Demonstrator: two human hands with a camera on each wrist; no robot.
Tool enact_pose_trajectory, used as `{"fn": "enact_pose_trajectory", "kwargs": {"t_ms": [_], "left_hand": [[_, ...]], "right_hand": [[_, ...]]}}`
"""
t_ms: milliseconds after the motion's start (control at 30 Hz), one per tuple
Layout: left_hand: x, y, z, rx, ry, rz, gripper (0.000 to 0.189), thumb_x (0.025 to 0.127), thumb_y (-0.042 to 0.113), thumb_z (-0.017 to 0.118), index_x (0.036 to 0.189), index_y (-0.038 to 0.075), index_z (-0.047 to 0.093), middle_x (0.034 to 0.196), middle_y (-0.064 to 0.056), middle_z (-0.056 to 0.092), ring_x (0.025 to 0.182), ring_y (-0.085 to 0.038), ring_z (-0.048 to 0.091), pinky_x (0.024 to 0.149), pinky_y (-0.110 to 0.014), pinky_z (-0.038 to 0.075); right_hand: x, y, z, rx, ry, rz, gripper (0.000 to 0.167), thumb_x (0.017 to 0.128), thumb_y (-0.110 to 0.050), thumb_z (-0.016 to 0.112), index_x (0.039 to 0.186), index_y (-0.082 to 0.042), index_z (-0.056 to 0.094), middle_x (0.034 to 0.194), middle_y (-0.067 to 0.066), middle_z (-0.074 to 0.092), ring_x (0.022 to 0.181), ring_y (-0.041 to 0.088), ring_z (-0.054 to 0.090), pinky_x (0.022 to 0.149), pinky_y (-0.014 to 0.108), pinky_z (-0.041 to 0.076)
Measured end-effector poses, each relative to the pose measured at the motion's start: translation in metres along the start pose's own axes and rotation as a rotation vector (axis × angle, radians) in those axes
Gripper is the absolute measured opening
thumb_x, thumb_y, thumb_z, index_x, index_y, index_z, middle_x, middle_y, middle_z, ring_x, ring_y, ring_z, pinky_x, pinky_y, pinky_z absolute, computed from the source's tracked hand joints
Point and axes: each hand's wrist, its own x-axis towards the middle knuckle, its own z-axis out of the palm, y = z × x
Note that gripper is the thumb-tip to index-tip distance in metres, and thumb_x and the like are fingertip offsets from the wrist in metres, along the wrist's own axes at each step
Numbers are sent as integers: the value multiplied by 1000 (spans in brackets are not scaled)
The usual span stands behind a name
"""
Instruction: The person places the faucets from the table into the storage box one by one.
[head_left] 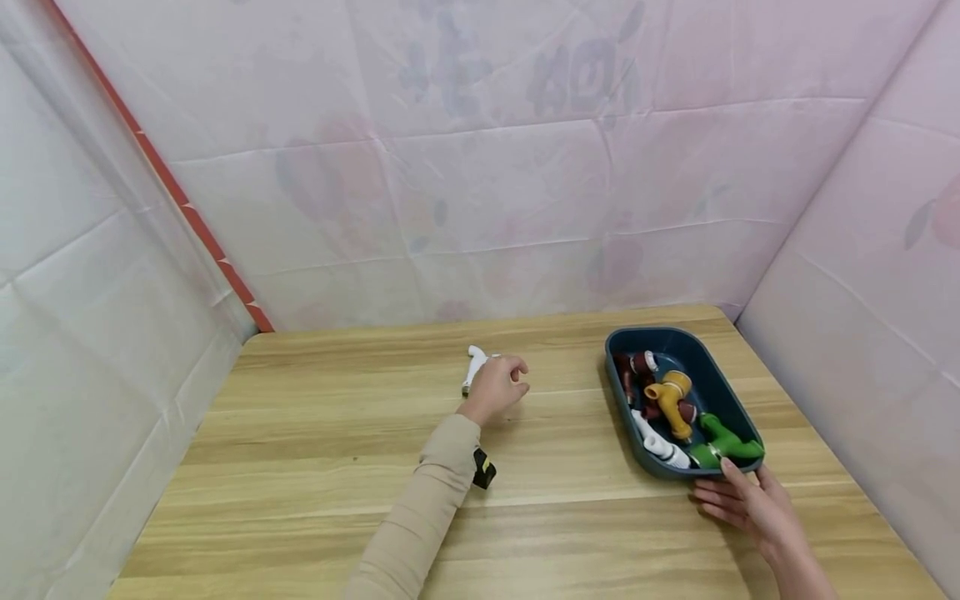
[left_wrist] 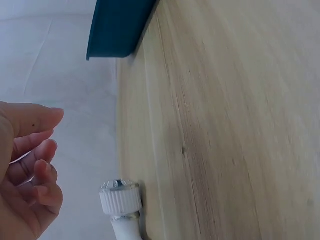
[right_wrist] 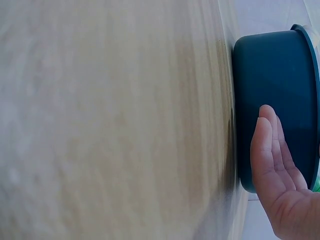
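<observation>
On the table lies a white plastic tap (head_left: 476,367), partly hidden behind my left hand (head_left: 495,387). Its ribbed white collar (left_wrist: 121,200) shows in the left wrist view, apart from the loosely bent fingers, which hold nothing. At the right stands a dark blue plastic basin (head_left: 628,429). My right hand (head_left: 757,508) grips its near rim, thumb over the edge and fingers flat against the outer wall (right_wrist: 275,75). Inside the basin lie a yellow tap (head_left: 670,400), a green tap (head_left: 723,442), a white tap (head_left: 660,442) and dark red taps (head_left: 626,379).
The wood-grain table (head_left: 300,467) meets pale, patterned sheets at the back (head_left: 487,192) and on both sides. A red strip (head_left: 172,183) runs down the left corner. A black device (head_left: 483,468) sits at the left wrist.
</observation>
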Motion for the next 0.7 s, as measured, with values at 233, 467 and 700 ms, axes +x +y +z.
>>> {"fn": "enact_pose_trajectory", "kwargs": {"t_ms": [233,467,700], "left_hand": [[10,-21,-3,97,38,-23,20,75,9,71,94,4,68,86,-7,63,71,-15,55,58,-25,44],[20,-36,-5,144,31,-75,24,75,13,73,98,6,66,101,-8,60,85,-21,56,63,-31,48],[30,-42,-3,201,-62,-89,37,74,16,74,109,8,64,109,-7,55,96,-23,53,74,-34,47]], "right_hand": [[-4,-3,2,-17,14,0,80,95,-38,42,140,-7,-16,78,6,69,77,19,67,73,39,52],[-3,-3,3,-3,9,-1,82,95,-37,43,140,-7,-18,79,7,69,78,20,67,73,39,52],[-3,-3,2,-17,25,5,80,95,-38,42,140,-8,-16,77,5,69,77,19,67,73,39,52]]}}
